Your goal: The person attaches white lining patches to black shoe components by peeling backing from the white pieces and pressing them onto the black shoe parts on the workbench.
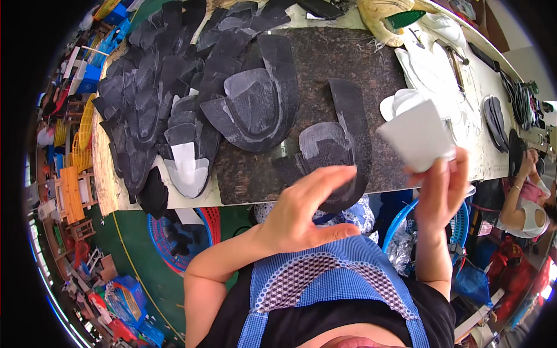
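**Pale flat piece (415,136) pinched in the right hand (442,188), clear of the dark board (313,55)**

At far left a heap of dark pieces (136,87) spreads across the table (107,174); near its front edge lies a white-patched piece (187,168), white laid over its rounded end; next comes a large curved piece (284,81), on the board's left part, with a greyish panel inside its bend; then the left hand (304,211), its fingers and thumb apart and nothing seen between them, over the near side of a second curved piece (360,130); whether it touches that piece I cannot tell.

To the right, the right hand's thumb and fingers are clamped on the pale piece's lower corner, holding it raised beside the second curved piece; beyond lie loose white pieces (426,72).

As I judge it, the work is midway: some dark pieces seem layered already; the pale piece is not yet set down, and plenty of white ones remain.
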